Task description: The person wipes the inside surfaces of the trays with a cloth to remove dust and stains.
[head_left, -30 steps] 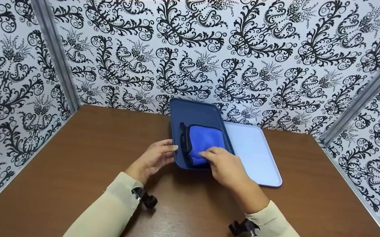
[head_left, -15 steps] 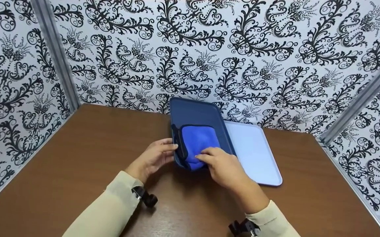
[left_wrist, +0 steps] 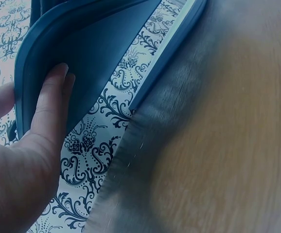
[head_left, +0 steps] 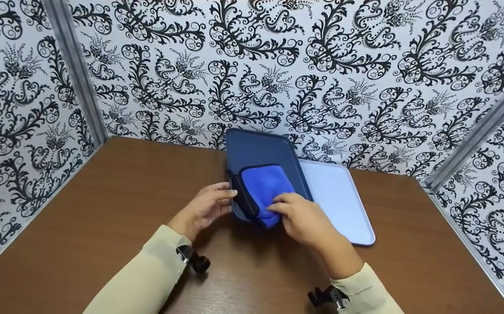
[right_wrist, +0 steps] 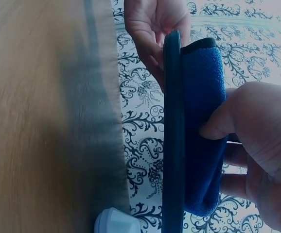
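My left hand (head_left: 204, 207) grips the left edge of a dark blue tray (head_left: 258, 148), thumb on the front and fingers behind it. In the left wrist view those fingers lie against the back of the tray (left_wrist: 99, 58), which is tilted up off the table. Over the tray's lower front is a folded blue cloth (head_left: 265, 183) with black edging. My right hand (head_left: 306, 220) pinches this cloth near its lower right part. Seen from the right wrist, the folded cloth (right_wrist: 201, 97) is a thick pad lying along the tray's face.
Behind the dark tray, to its right, a pale blue-white tray (head_left: 341, 200) lies on the brown wooden table (head_left: 147, 183). Patterned wall panels (head_left: 169, 65) enclose the back and both sides.
The blue cloth has slid left and down across the tray, turning slightly, with my right hand still pinching it. The tray and my left hand have stayed nearly in place.
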Available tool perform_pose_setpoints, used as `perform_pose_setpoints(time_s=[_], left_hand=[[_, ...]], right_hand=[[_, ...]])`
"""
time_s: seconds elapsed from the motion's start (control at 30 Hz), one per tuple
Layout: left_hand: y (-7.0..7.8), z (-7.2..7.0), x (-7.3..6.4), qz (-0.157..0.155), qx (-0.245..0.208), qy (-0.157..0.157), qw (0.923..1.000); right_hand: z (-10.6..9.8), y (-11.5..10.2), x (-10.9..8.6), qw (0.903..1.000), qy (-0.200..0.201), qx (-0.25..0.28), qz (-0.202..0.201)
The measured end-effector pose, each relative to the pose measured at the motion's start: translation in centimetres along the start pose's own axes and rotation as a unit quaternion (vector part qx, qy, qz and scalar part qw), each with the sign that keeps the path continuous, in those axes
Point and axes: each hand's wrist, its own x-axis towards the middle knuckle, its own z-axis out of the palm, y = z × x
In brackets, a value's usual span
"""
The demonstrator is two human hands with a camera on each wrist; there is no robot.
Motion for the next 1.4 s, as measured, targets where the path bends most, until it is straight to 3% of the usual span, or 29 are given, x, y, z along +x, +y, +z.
perform_pose_setpoints(time_s=[0.6, 1.0, 1.4], left_hand=[[0.3, -0.2, 0.2, 0.006, 0.003, -0.007, 1.0000], [0.1, 0.1, 0.2, -0.002, 0.012, -0.002, 0.9999], [-0.1, -0.2, 0.3, -0.001, 0.017, -0.003, 0.9999]], right_hand=[[-0.6, 2.0, -0.1, 0.9965, -0.030, 0.004, 0.078], [0.3, 0.7, 0.3, 0.9845, -0.030, -0.017, 0.172], [0.7, -0.5, 1.7, 0.9858, -0.029, -0.019, 0.164]])
